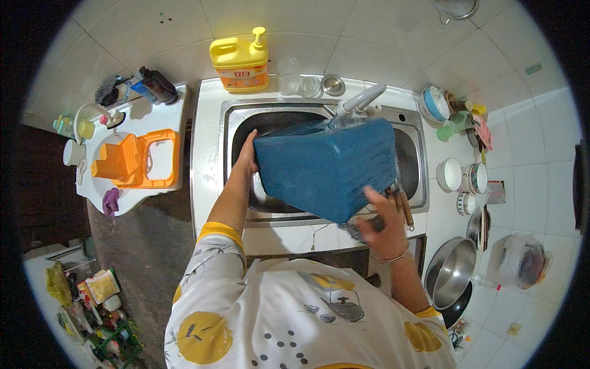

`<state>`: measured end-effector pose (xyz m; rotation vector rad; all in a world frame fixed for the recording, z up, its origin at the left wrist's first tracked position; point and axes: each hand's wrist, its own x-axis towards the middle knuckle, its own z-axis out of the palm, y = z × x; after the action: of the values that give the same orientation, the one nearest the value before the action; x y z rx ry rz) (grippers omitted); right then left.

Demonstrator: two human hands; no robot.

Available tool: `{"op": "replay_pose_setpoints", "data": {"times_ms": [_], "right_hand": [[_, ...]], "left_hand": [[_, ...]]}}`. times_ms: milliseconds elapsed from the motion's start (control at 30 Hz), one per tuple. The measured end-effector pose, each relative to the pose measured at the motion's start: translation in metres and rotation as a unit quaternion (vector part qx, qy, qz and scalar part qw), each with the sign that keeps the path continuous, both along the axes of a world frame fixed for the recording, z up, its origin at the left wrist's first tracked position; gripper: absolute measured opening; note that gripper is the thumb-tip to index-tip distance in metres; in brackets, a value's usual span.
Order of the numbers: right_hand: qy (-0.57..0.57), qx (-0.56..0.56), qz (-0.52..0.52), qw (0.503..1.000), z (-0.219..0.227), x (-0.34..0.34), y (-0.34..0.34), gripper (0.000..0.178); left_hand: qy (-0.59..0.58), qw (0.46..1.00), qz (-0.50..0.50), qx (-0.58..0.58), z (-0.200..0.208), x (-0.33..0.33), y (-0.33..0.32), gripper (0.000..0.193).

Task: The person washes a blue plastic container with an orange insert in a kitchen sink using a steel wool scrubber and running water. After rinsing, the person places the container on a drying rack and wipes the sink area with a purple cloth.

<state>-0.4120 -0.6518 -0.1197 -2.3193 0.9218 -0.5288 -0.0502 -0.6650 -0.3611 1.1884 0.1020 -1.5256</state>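
The left hand (247, 154) is curled around the left end of a big blue bin (326, 166), tipped over the metal sink (225, 160) near the tap (367, 97). The bin looks light and stiff but likely slippery, so its edges seem best to grab. The right hand (386, 229), half open and blurry, is by its lower right corner; whether it holds anything, one cannot tell.
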Motion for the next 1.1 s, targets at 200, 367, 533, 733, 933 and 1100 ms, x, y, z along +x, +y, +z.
{"op": "replay_pose_setpoints", "data": {"times_ms": [200, 367, 533, 733, 933, 1100], "right_hand": [[-0.112, 0.264, -0.263, 0.921, -0.041, -0.061, -0.117, 0.067], [-0.072, 0.521, -0.203, 0.826, -0.075, -0.065, -0.143, 0.062], [-0.184, 0.599, -0.229, 0.745, -0.094, -0.076, -0.116, 0.052], [-0.311, 0.639, -0.300, 0.636, -0.135, -0.112, -0.089, 0.052], [-0.348, 0.680, -0.275, 0.584, -0.183, -0.155, -0.091, 0.053], [-0.363, 0.658, -0.246, 0.613, -0.213, -0.189, -0.101, 0.049]], "left_hand": [[-0.019, 0.997, 0.063, -0.032, -0.005, -0.007, -0.028, 0.072], [-0.213, 0.975, 0.049, 0.046, 0.028, -0.010, -0.053, 0.080], [-0.250, 0.964, -0.088, -0.021, 0.017, 0.007, -0.075, 0.075], [-0.400, 0.872, -0.267, -0.090, 0.082, -0.011, -0.105, 0.064], [-0.377, 0.821, -0.377, -0.205, 0.132, -0.021, -0.107, 0.050], [-0.117, 0.933, -0.278, -0.197, 0.122, -0.036, -0.093, 0.052]]}}
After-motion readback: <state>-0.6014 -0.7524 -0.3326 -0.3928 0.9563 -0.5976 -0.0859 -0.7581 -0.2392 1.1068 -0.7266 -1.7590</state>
